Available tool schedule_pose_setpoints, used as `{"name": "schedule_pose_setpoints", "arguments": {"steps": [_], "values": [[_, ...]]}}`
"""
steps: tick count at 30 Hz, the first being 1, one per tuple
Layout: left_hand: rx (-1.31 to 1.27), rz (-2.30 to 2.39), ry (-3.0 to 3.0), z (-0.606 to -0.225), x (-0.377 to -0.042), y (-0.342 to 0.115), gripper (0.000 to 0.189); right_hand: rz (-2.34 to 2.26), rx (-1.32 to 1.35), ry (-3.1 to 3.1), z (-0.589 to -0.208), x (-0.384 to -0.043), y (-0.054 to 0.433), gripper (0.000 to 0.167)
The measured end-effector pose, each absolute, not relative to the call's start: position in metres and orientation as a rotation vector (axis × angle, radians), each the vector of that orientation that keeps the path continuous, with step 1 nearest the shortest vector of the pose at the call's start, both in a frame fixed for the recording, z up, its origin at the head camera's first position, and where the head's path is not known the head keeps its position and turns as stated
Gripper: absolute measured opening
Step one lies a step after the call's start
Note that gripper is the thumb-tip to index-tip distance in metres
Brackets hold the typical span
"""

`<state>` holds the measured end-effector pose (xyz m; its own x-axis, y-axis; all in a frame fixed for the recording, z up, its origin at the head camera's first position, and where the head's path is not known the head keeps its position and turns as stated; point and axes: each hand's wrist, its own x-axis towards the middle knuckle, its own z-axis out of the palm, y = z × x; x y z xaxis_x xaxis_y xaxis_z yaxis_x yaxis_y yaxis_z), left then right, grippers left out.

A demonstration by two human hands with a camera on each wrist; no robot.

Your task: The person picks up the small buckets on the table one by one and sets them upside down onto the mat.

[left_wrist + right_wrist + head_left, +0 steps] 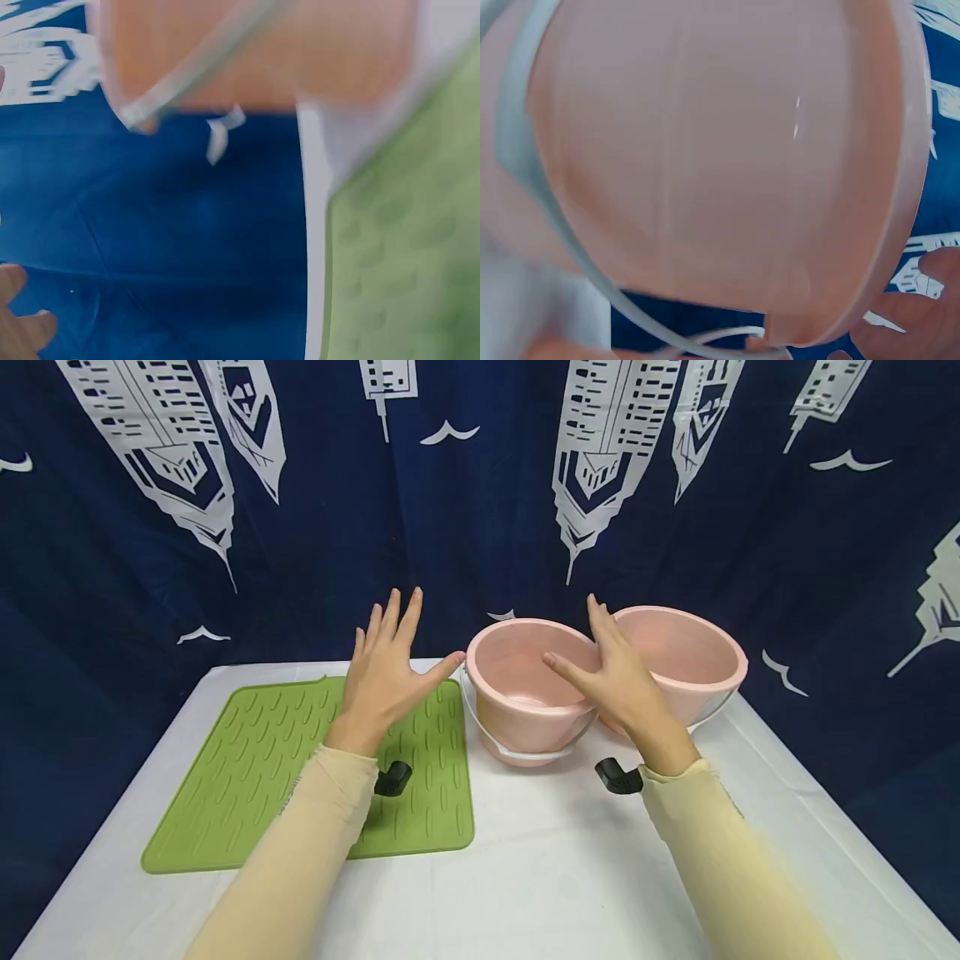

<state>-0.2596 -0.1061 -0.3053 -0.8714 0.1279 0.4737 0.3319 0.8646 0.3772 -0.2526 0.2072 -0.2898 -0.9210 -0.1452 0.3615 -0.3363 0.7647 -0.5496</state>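
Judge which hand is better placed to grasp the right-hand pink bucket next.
Probably the right hand: empty, it overlaps the right-hand bucket in the head view. The left hand, also empty, appears over the green mat, with the left-hand bucket between it and the other.

2 cream sleeves [298,852], 2 black wrist-pieces [393,778]

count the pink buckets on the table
2. One pink bucket stands just right of the green mat; the second bucket stands further right, partly covered by the right hand. Anything behind them would be hidden.
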Motion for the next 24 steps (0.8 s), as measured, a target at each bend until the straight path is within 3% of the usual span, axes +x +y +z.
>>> {"name": "schedule_pose_setpoints", "arguments": {"steps": [10, 24], "values": [[-0.321, -1.386, -2.429, -0.307, -0.220, -0.097, 0.092, 1.172, 0.266, -2.505, -0.310, -0.232, 0.209, 0.103], [-0.475, -1.455, -2.428, -0.306, -0.196, -0.095, 0.092, 1.325, 0.252, -2.367, -0.337, -0.232, 0.209, 0.110]]}}
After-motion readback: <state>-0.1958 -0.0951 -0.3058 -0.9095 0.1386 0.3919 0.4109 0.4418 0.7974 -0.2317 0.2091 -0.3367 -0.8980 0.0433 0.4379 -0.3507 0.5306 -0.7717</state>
